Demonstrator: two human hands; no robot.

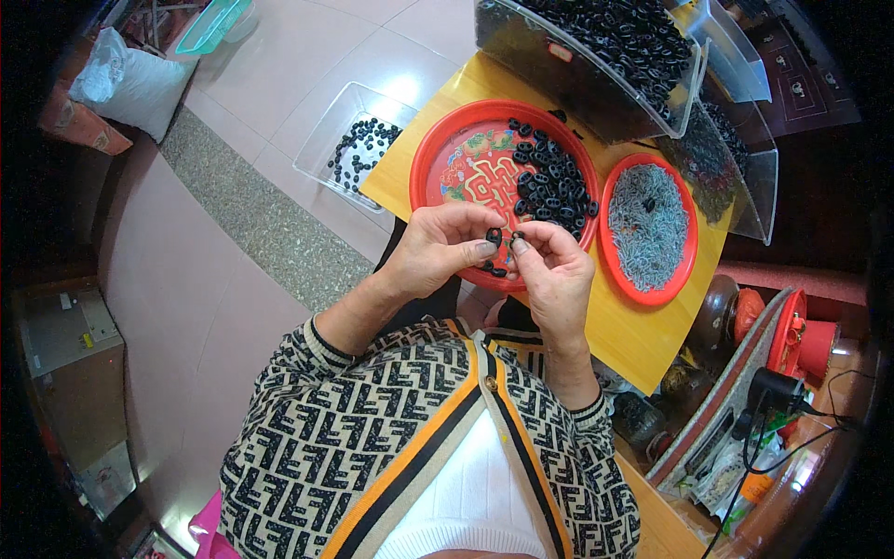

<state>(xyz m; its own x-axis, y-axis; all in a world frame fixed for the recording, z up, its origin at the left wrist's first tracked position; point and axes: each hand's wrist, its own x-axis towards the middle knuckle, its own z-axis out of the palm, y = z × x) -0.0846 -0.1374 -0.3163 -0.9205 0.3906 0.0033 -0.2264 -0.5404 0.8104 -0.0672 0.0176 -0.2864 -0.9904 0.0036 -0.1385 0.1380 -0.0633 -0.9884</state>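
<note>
**Ana:** Head view looks straight down at a person in a patterned cardigan. What sits far left in the frame?

**Ben:** At the upper left lies a white bag [130,79] on the floor. A little to the right stands a clear tub [328,126] with a few black bits in it, just beside the yellow table [633,335].

**Ana:** And in the middle?

**Ben:** A big red plate [438,154] with a heap of small black parts [551,182] on its right half. Both hands are over its lower edge. The left hand [438,250] is curled, and its fingertips pinch one little black part [494,236]. The right hand [554,270] is curled too, its thumb and finger closed on something tiny and dark, right next to that part. The two bits look close enough to touch.

**Ana:** So what step is it?

**Ben:** It looks like the person is fitting two small bits together, in the air, just over the plate. That is a guess from how the fingers meet.

**Ana:** What would the next move need?

**Ben:** A steady pinch and a careful push, since the bits are small and could slip.

**Ana:** And to the right?

**Ben:** A small red plate [619,270] full of thin grey bits [647,224]. At the top, clear bins [689,102] hold many more black parts. At the lower right is a jumble of jars and wires.
</note>
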